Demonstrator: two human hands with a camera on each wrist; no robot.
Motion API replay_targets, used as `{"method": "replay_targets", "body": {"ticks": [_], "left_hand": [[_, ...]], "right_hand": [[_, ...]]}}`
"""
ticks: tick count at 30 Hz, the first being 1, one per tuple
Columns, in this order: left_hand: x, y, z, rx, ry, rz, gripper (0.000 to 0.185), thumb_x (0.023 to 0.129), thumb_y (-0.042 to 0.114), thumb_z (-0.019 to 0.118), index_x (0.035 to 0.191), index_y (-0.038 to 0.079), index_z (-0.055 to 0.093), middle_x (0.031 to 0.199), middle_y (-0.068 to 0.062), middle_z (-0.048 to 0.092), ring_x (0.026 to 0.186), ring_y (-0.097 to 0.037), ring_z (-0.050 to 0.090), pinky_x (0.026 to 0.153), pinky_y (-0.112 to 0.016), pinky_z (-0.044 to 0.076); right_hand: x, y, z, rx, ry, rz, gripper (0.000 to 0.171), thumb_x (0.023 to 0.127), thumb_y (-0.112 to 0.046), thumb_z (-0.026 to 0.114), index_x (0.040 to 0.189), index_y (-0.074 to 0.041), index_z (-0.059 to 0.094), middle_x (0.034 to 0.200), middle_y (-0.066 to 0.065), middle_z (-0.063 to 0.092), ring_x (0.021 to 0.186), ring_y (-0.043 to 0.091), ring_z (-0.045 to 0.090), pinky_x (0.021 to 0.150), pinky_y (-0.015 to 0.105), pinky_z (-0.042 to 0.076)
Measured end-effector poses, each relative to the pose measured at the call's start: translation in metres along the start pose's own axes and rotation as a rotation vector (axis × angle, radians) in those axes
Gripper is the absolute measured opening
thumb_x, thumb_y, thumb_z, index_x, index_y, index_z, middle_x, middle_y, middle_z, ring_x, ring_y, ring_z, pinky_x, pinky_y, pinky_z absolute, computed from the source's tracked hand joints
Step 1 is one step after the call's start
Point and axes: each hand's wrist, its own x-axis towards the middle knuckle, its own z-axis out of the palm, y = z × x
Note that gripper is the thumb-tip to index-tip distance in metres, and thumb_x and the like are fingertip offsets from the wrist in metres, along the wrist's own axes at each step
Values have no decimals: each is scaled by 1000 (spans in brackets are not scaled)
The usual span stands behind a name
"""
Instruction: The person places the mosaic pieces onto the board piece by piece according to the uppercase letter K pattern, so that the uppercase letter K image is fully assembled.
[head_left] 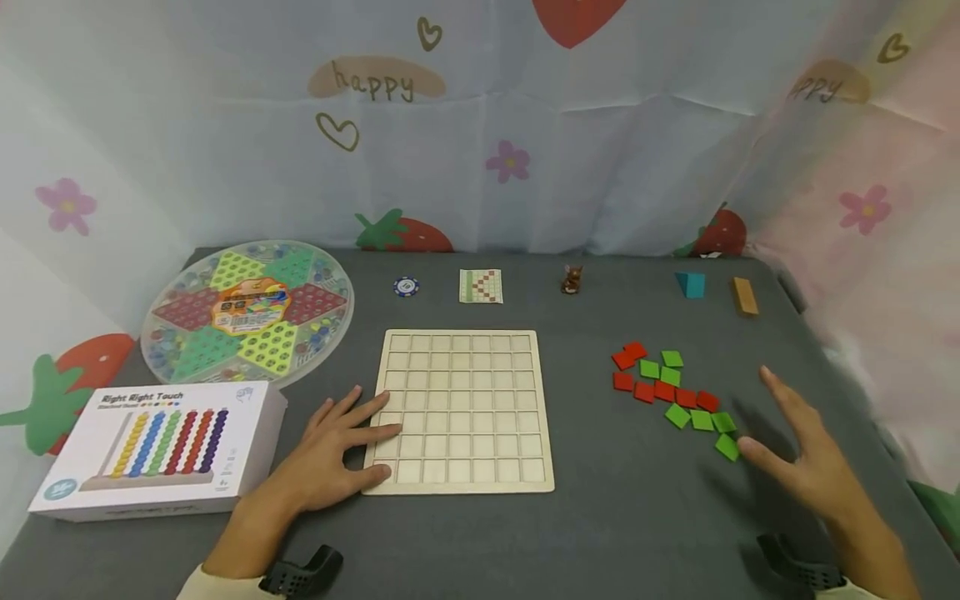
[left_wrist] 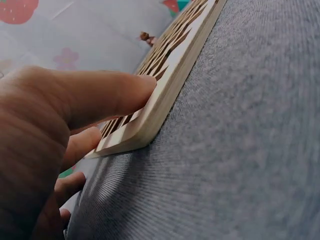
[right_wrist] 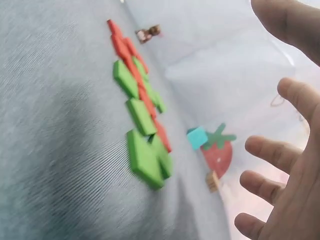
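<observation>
Wooden grid board [head_left: 465, 410] flat on grey tabletop [head_left: 615, 517], centre. Left hand [head_left: 330, 454] rests at board's left edge, fingers straight, tips touching rim, holding nothing. Right hand [head_left: 806, 454] hovers above table, fingers spread wide, empty, just beside red and green tiles [head_left: 675, 392] scattered right of board.
</observation>
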Motion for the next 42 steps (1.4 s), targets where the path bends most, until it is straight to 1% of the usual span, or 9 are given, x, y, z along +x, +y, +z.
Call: {"method": "replay_targets", "body": {"ticks": [3,5,12,18,27,29,32,36,42], "left_hand": [[-2,-1,-1,1,5,-7,51,83,43,73,129,22,66,151,-4,37,142,-38,17,109,-60,5],[-2,-1,-1,0,8,-9,51,83,44,72,130,22,66,151,-4,38,142,-38,18,108,-60,5],[-4,-2,1,-7,37,3,53,82,44,74,129,21,66,151,-4,38,141,-38,19,108,-61,5],[-6,-2,1,-7,55,15,54,82,43,75,130,19,65,151,-5,39,141,-38,20,107,-62,6],[-1,-1,1,-8,32,10,54,82,43,74,130,19,65,150,-4,39,141,-37,20,108,-60,5],[-1,-1,2,-11,33,10,55,81,42,75,130,19,66,150,-5,40,141,-38,20,108,-60,5],[-1,-2,3,-14,37,14,54,81,41,75,129,18,66,150,-5,40,140,-39,21,108,-61,5],[-1,-2,4,-13,37,16,54,81,42,75,129,18,66,150,-5,39,140,-39,21,108,-60,5],[-1,-2,4,-10,40,16,54,82,42,75,129,18,66,150,-5,39,140,-38,21,108,-59,5]], "right_hand": [[-1,6,6,7,4,13,86,90,-6,66,157,-24,16,154,-19,16,143,27,6,95,79,1],[-1,10,11,8,7,25,87,89,-6,67,157,-24,16,156,-10,21,142,21,12,98,76,5],[-2,21,19,-55,14,122,90,82,-16,78,155,-16,25,145,28,34,134,50,21,92,76,16],[-3,26,20,-188,29,112,57,78,-21,82,124,2,57,142,28,37,126,55,29,86,71,27],[-11,30,23,-261,99,44,31,76,-10,82,102,1,70,137,27,44,119,53,39,81,66,33],[-12,31,23,-268,115,30,28,77,-9,81,101,-1,70,136,25,46,120,49,41,84,62,34],[-13,30,23,-269,158,12,26,77,-9,82,100,-3,71,129,18,52,123,20,45,93,37,38],[-12,22,19,-234,209,16,26,77,-6,82,100,-5,71,109,3,60,100,-8,48,79,9,36],[-1,-2,14,-216,193,15,28,80,-6,79,107,-6,71,96,-1,62,86,-2,51,71,12,41]]}}
